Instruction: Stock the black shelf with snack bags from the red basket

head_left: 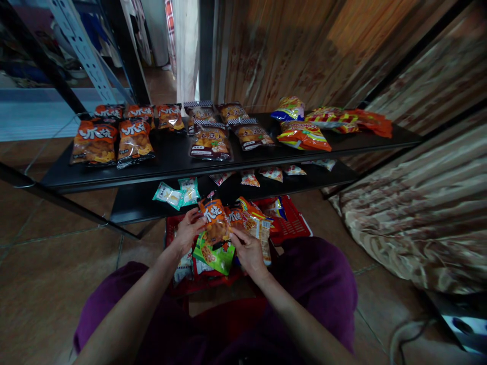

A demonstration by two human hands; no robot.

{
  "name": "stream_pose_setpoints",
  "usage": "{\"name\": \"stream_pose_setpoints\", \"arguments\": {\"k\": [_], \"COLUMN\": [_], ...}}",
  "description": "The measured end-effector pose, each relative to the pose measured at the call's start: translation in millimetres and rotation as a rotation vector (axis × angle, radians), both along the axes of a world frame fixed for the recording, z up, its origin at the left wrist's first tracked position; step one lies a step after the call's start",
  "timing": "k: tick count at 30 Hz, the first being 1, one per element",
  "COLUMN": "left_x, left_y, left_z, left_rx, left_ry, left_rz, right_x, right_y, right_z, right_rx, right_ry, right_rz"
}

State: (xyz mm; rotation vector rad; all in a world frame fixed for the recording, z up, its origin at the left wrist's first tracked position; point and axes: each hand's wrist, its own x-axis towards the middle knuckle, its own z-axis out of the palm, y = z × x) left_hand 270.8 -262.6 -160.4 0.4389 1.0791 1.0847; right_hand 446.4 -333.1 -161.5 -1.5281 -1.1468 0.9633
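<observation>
Both hands hold one orange-and-black snack bag (215, 219) upright above a red basket (294, 223). The fingers of my left hand (189, 230) are on its left edge. My right hand (246, 248) pinches its lower right edge. Beneath and beside the bag, the basket is filled with several packets, among them a green packet (216, 256), another orange-and-black bag (235, 217) and a yellow-orange packet (251, 215). The basket stands between my knees, in front of the shelf.
A black shelf (167, 159) carries several orange-and-black bags (95, 142), brown bags (211, 142) and colourful bags (304, 136). On the lower shelf (133, 203) lie teal packets (169, 196) and small white-and-red packets (271, 174). A curtain (418, 203) hangs at the right.
</observation>
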Motion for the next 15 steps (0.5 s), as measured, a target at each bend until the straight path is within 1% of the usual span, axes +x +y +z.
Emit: {"name": "stream_pose_setpoints", "arguments": {"k": [2, 4, 8, 10, 12, 15], "left_x": [0.3, -0.9, -2.6, -1.2, 1.0, 2.4], "left_y": [-1.6, -3.0, -5.9, -7.5, -8.2, -6.8], "left_z": [-1.8, -2.3, -0.4, 0.3, 0.3, -0.5], "left_rx": [0.013, 0.008, 0.014, 0.058, 0.075, -0.014], "left_ry": [-0.014, -0.099, -0.294, -0.335, -0.351, -0.367], "left_rz": [-0.012, -0.065, -0.183, -0.205, -0.187, -0.175], "right_x": [-0.3, -2.5, -12.1, -19.0, -26.8, -37.7], "right_y": [-2.6, -5.5, -11.7, -15.0, -18.3, -23.3], "right_z": [4.7, 8.5, 14.8, 17.9, 19.6, 17.3], "right_rx": [0.153, 0.265, 0.432, 0.462, 0.459, 0.437], "right_ry": [-0.274, -0.507, -0.866, -0.968, -1.026, -1.063], "right_rz": [0.095, 0.167, 0.266, 0.306, 0.362, 0.451]}}
